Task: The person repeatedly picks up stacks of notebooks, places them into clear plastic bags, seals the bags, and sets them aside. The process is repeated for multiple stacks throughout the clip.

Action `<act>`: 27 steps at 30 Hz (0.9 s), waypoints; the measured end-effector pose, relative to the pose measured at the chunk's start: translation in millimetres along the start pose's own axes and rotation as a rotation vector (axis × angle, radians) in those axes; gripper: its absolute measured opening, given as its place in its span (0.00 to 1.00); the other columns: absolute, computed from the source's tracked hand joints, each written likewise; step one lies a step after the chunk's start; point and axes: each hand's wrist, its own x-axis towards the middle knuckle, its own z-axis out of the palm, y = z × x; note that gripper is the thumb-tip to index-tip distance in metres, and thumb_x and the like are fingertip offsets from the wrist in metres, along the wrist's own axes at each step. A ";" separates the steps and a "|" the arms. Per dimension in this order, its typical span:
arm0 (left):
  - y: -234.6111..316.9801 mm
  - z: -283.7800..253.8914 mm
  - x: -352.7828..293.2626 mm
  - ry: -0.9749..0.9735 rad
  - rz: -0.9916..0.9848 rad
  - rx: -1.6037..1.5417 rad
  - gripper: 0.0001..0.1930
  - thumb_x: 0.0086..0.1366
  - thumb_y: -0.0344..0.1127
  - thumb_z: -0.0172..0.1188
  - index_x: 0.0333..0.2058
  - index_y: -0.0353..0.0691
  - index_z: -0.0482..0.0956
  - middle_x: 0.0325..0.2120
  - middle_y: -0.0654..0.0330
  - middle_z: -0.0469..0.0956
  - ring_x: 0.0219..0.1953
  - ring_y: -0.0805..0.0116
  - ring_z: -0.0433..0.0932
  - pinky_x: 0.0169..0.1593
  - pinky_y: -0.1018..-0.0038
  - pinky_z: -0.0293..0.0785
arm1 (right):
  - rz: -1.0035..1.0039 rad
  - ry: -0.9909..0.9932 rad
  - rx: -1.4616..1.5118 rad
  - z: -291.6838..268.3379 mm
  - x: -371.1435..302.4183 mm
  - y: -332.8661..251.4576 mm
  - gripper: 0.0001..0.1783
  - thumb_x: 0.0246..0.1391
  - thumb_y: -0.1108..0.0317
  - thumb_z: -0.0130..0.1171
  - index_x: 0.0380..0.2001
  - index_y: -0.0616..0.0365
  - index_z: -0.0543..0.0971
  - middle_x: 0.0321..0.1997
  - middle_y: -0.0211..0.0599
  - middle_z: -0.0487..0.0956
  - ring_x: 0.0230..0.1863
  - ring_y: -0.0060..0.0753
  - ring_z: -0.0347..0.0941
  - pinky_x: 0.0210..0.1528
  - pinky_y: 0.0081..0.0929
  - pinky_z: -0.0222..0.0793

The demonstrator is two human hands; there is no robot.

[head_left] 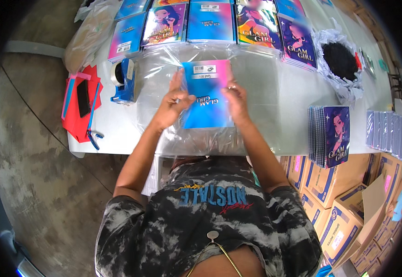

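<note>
A blue-and-pink spiral notebook [206, 108] lies in front of me, its back cover with a white label facing up. Under it spreads a sheet of clear plastic [261, 111] on the table. My left hand [177, 101] holds the notebook's left side, thumb over the cover and fingers along the edge. At the opposite side my right hand [236, 98] grips it likewise, with a ring visible on one finger. Both hands are slightly blurred. To the left of the sheet stands a blue tape dispenser [124, 81] with a roll of tape.
Stacks of notebooks [210, 23] line the table's far side. Another notebook stack [330, 134] and wrapped notebooks [384, 129] stand right. A phone [84, 98] lies on red sheets [75, 129], near a blue-handled tool [94, 137]. Cardboard boxes [339, 231] fill the lower right.
</note>
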 end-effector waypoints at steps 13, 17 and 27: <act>-0.9 -30.3 39.1 -0.147 0.017 0.353 0.40 0.48 0.25 0.53 0.62 0.41 0.51 0.58 0.47 0.61 0.61 0.56 0.58 0.59 0.67 0.55 | -0.308 -0.081 -1.340 44.9 2.6 14.5 0.14 0.48 0.60 0.57 0.18 0.58 0.72 0.67 0.58 0.46 0.69 0.59 0.36 0.67 0.49 0.29; -39.0 -67.0 135.4 -0.088 0.421 0.465 0.22 0.46 0.46 0.69 0.37 0.37 0.78 0.34 0.54 0.78 0.38 0.60 0.76 0.45 0.69 0.70 | -0.282 -0.107 -1.350 49.3 2.0 15.2 0.12 0.47 0.60 0.57 0.19 0.57 0.73 0.67 0.57 0.46 0.69 0.56 0.35 0.67 0.46 0.27; -7.7 -39.7 213.4 -0.340 0.092 0.195 0.18 0.57 0.50 0.56 0.32 0.40 0.81 0.23 0.54 0.79 0.25 0.63 0.78 0.33 0.71 0.72 | -0.267 -0.105 -1.385 43.7 -0.6 14.4 0.11 0.47 0.59 0.57 0.24 0.55 0.77 0.67 0.56 0.47 0.70 0.50 0.36 0.68 0.44 0.28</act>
